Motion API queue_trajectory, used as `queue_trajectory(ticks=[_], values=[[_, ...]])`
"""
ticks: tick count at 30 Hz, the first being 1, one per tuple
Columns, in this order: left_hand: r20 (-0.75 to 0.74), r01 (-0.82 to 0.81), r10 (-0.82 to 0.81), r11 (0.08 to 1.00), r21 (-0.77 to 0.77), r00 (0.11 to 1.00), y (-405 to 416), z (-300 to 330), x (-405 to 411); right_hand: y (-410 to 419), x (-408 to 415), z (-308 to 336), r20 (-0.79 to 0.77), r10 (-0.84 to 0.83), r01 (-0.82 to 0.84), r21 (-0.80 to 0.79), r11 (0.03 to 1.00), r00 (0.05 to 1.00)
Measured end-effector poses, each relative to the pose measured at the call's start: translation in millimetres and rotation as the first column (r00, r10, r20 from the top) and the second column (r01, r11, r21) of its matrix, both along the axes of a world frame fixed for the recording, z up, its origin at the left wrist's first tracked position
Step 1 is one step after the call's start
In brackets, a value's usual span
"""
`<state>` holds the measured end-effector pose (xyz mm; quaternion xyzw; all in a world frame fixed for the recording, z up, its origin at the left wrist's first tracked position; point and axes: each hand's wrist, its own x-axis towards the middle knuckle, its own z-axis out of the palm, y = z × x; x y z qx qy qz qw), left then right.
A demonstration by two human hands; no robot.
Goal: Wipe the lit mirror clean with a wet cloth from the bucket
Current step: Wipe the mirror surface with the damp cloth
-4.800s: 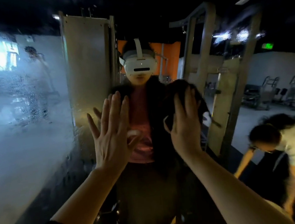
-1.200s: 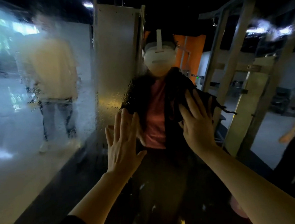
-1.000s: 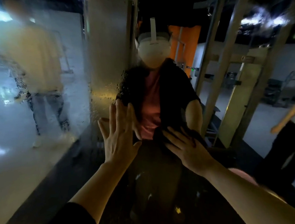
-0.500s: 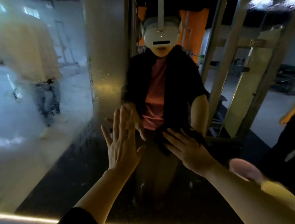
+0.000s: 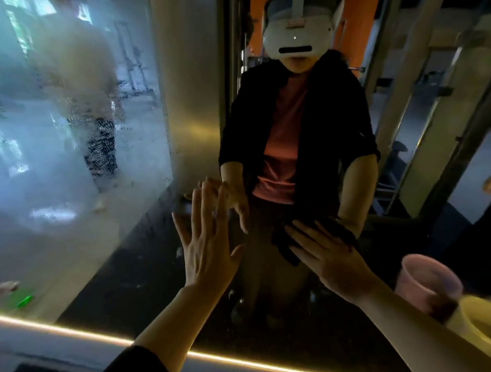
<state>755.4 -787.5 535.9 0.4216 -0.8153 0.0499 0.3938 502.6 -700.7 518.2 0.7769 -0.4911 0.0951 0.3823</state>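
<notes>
I'm pressing the dark cloth [image 5: 284, 246] flat on the mirror [image 5: 143, 252] under my right hand [image 5: 335, 261], fingers spread; my left hand [image 5: 206, 247] is spreading bare beside it. Fogged glass is lying toward the upper left, nearer my left hand

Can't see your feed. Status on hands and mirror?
Left hand flat on mirror. Right hand pressing dark cloth on glass. Left side foggy. Nothing blocking.
</notes>
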Motion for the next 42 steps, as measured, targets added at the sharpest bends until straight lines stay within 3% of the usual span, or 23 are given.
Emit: queue_trajectory(ticks=[3, 5, 7, 9, 11, 14, 17, 18, 21, 23, 24, 27, 29, 31, 33, 38, 42], values=[[0.023, -0.02, 0.02, 0.999, 0.03, 1.0, 7, -8, -5, 7, 23, 31, 0.241, -0.011, 0.06, -0.194, 0.979, 0.971], [0.035, -0.005, 0.003, 0.999, 0.035, 0.999, 10, -12, -12, -5, 29, 42, 0.339, -0.006, 0.09, -0.234, 0.968, 0.941], [0.047, 0.001, -0.004, 0.999, 0.046, 0.999, 12, -13, -17, -17, 26, 26, 0.2, 0.019, 0.013, -0.158, 0.987, 0.98], [0.042, 0.01, -0.013, 0.998, 0.056, 0.999, 13, -13, -19, -19, 4, -5, -0.111, 0.104, -0.106, -0.005, 0.994, 0.988], [0.038, 0.026, -0.028, 0.998, 0.059, 0.999, 14, -11, -18, -8, -19, -37, -0.197, 0.077, -0.067, 0.054, 0.996, 0.977], [0.048, 0.015, -0.018, 0.998, 0.062, 0.999, 16, -10, -17, 17, -16, -34, 0.05, -0.003, 0.004, -0.021, 1.0, 0.999], [0.052, 0.013, -0.016, 0.998, 0.058, 0.999, 15, -11, -19, 12, 11, 6, 0.365, -0.035, 0.112, -0.193, 0.975, 0.93], [0.059, 0.01, -0.013, 0.999, 0.052, 0.998, 14, -12, -19, 7, 16, 18, 0.375, -0.041, 0.127, -0.208, 0.97, 0.926], [0.091, 0.027, -0.028, 0.999, 0.021, 0.995, 11, -14, -14, 1, 18, -1, 0.112, -0.087, 0.106, -0.169, 0.98, 0.99], [0.107, 0.049, -0.049, 0.999, 0.0, 0.993, 8, -13, -7, 8, 14, -36, -0.039, -0.213, 0.201, -0.208, 0.957, 0.976], [0.115, 0.056, -0.054, 0.998, -0.01, 0.992, 6, -12, -3, 15, 12, -48, -0.025, -0.29, 0.281, -0.182, 0.942, 0.957], [0.14, 0.086, -0.077, 0.995, -0.056, 0.987, -1, -10, 8, 30, 18, -55, 0.246, -0.18, 0.215, -0.122, 0.969, 0.952], [0.147, 0.119, -0.106, 0.99, -0.083, 0.983, -6, -8, 12, 27, 33, -30, 0.514, -0.155, 0.263, -0.144, 0.954, 0.843], [0.164, 0.141, -0.125, 0.986, -0.092, 0.979, -9, -6, 13, 14, 52, -3, 0.668, -0.145, 0.361, -0.197, 0.912, 0.73], [0.177, 0.161, -0.143, 0.983, -0.088, 0.974, -13, -6, 13, 3, 73, -2, 0.74, -0.173, 0.425, -0.166, 0.89, 0.65], [0.24, 0.206, -0.178, 0.974, -0.094, 0.954, -22, -11, 20, 18, 108, -80, 0.863, -0.261, 0.482, 0.023, 0.876, 0.433], [0.268, 0.263, -0.219, 0.955, -0.141, 0.938, -28, -12, 25, 15, 108, -54, 0.946, -0.135, 0.577, -0.063, 0.814, 0.294]])
